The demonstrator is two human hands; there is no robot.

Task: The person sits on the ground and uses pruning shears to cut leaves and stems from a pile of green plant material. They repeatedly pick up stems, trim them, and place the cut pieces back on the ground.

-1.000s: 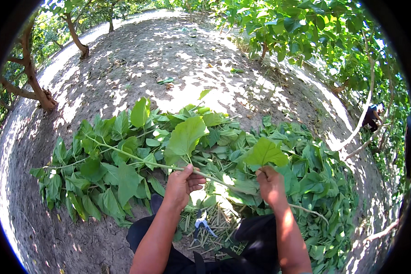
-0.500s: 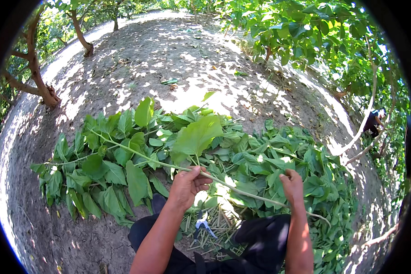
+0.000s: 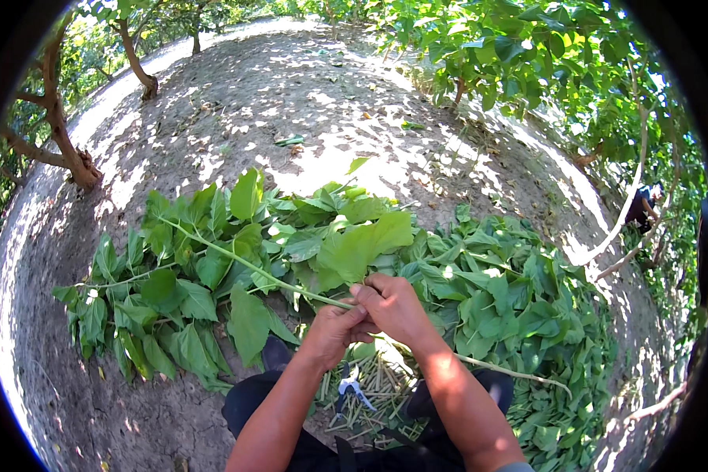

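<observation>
A long, thin green branch (image 3: 252, 266) slants across in front of me, leafy toward its far left end and bare toward the lower right. My left hand (image 3: 327, 334) is closed around its middle. Right beside it, my right hand (image 3: 401, 313) pinches the base of a large green leaf (image 3: 366, 248) where it meets the branch. The two hands touch or nearly touch, and their overlap hides part of the stem. Below them, pruning shears (image 3: 351, 385) with pale handles lie on a heap of short cut stems (image 3: 370, 363).
Leafy branches (image 3: 189, 299) are piled on the soil at left. A large heap of loose leaves (image 3: 519, 307) spreads to the right. Tree trunks (image 3: 75, 161) stand at far left; bushes and pale bare branches (image 3: 629, 200) line the right. A partly hidden person (image 3: 645, 206) is at far right.
My right hand has moved left from above the leaf heap to the leaf's base beside my left hand, and has closed there. The large leaf now leans further right.
</observation>
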